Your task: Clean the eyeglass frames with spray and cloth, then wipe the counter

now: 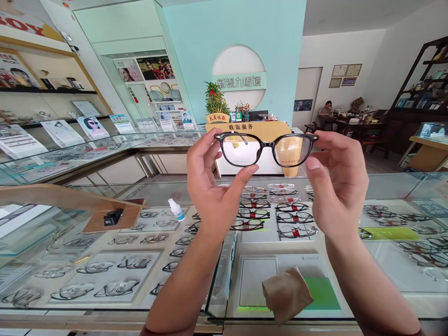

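Observation:
A pair of black-framed eyeglasses [268, 145] is held up above the glass counter, its clear lenses facing me. My left hand [217, 186] grips the left end of the frame, with the thumb near the bottom of the left lens. At the other end, my right hand [338, 179] is closed around the right hinge side, thumb below the lens. Below them, a brown cleaning cloth [287, 294] lies crumpled on the counter glass. To the left stands a small white spray bottle [176, 210] with a blue label.
Several rows of eyeglasses [247, 225] show in the display case under the glass. A wooden stand [115, 215] with a small black object sits at the left. Beyond are a cashier desk [276, 128], a potted plant [215, 99] and a seated person [326, 109] at a far table.

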Tool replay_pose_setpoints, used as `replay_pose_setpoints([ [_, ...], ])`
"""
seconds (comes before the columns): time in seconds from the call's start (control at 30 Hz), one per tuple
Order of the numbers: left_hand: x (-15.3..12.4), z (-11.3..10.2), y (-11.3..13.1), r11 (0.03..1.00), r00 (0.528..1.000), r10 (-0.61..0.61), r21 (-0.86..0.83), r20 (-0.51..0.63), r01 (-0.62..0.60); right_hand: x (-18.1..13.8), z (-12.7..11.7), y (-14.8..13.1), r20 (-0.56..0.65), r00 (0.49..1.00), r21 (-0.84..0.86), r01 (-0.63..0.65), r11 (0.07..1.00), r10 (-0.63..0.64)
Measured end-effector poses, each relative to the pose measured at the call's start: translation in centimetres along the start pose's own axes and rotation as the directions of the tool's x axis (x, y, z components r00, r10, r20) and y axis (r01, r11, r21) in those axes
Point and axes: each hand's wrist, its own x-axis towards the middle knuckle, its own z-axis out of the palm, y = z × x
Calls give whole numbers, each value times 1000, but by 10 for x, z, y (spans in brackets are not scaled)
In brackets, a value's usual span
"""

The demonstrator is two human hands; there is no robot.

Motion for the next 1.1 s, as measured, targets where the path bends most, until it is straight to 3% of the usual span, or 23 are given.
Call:
replay_pose_setpoints([
  [0.27, 4, 5, -10, 975, 999, 1, -222, 47, 10, 1, 2, -7, -142, 990, 67, 8, 998, 2],
  [0.4, 5, 7, -11, 967, 999, 15, -253, 36, -5, 3, 3, -2, -176, 984, 123, 23, 992, -1],
  [0.63, 4, 7, -4, 975, 999, -3, -223, 36, 11, 8, -2, 3, -98, 991, 285, -56, 957, 87],
  [0.77, 1, 8, 0, 975, 1000, 16, -224, 9, -14, 12, -4, 0, -49, 978, 386, -168, 907, 202],
  [1.1, -5, 10, 1, 990, 1000, 12, -138, 10, -10, 18, -5, 10, 101, 939, 518, -331, 789, 328],
])
